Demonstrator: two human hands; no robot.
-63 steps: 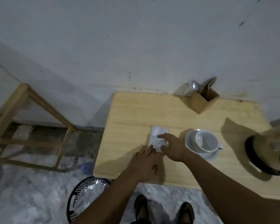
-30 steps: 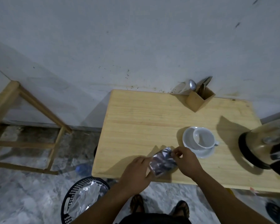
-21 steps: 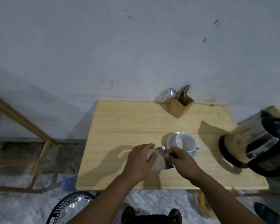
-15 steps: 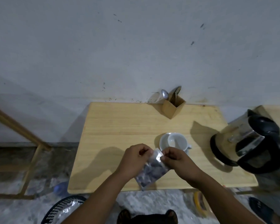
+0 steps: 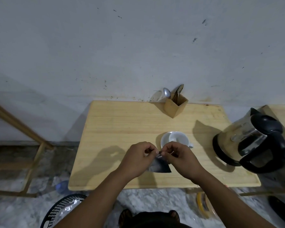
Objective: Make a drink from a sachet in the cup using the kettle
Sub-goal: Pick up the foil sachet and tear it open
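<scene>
A silvery foil sachet [image 5: 160,166] hangs above the wooden table [image 5: 122,129], pinched at its top edge by both hands. My left hand [image 5: 137,157] grips the top left corner and my right hand [image 5: 179,156] grips the top right, fingertips almost touching. Just behind my hands a white cup [image 5: 178,139] stands upright on a white saucer [image 5: 164,141], and it looks empty. A glass kettle [image 5: 250,140] with black lid, handle and base stands at the table's right end.
A wooden holder [image 5: 175,106] with spoons stands at the table's back edge against the grey wall. A black mesh bin [image 5: 61,209] lined with foil sits on the floor at the lower left. A wooden frame [image 5: 23,134] is on the left.
The sachet was lifted off the table by both hands. My fingers have shifted up to pinch its top edge, close together. The view has swung right, showing the whole kettle.
</scene>
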